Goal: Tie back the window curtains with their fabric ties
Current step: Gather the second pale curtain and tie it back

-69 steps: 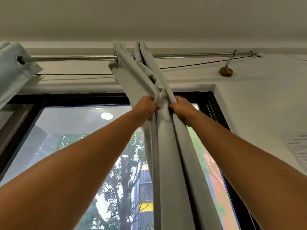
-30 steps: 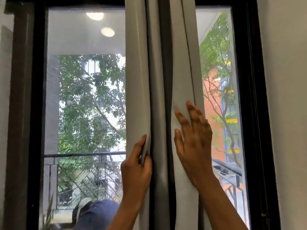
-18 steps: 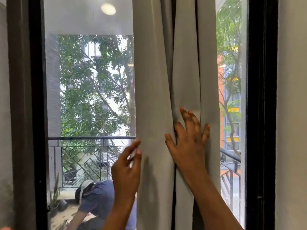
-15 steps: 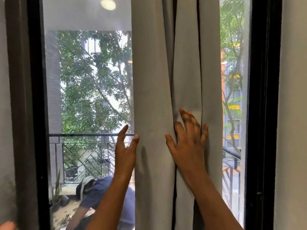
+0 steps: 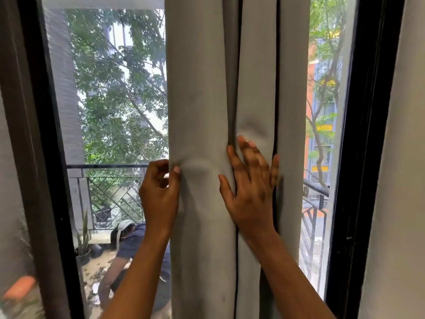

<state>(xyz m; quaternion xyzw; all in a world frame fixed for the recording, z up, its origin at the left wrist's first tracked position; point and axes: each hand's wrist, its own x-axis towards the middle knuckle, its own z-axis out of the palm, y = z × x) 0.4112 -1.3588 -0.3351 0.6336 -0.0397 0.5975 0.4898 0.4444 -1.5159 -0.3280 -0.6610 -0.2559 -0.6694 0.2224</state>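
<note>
the curtain (image 5: 230, 88) hangs gathered into vertical folds and runs from 12 o'clock to 6 o'clock through the centre of the view, in front of the window glass. the left hand (image 5: 158, 194) sits at about 8 o'clock from centre, at the curtain's left edge. its wrist is straight and its back faces the camera. its fingers are curled, and the thumb (image 5: 176, 173) lies on the front of the fabric, so the hand pinches the curtain's left edge; the fabric puckers beside the thumb tip. the right hand (image 5: 250, 187) sits at about 4 o'clock from centre, on the middle folds. its palm lies flat on the fabric and its fingers (image 5: 250, 155) are straight, spread and pointing toward 12 o'clock. this hand grips nothing; it presses on the curtain, with the thumb spread toward 10 o'clock and the first fingertip at the deep crease between two folds. the fingertips are slightly blurred. both bare forearms enter from the 6 o'clock edge and angle up to the hands. the dark window frame (image 5: 51, 180) stands at 9 o'clock and again at 3 o'clock, with a pale wall (image 5: 402, 157) beyond it. through the glass, a tree (image 5: 119, 100) shows at 10 o'clock, a metal railing (image 5: 110, 166) at 9 o'clock and a crouching person (image 5: 135, 245) at 7 o'clock.
</note>
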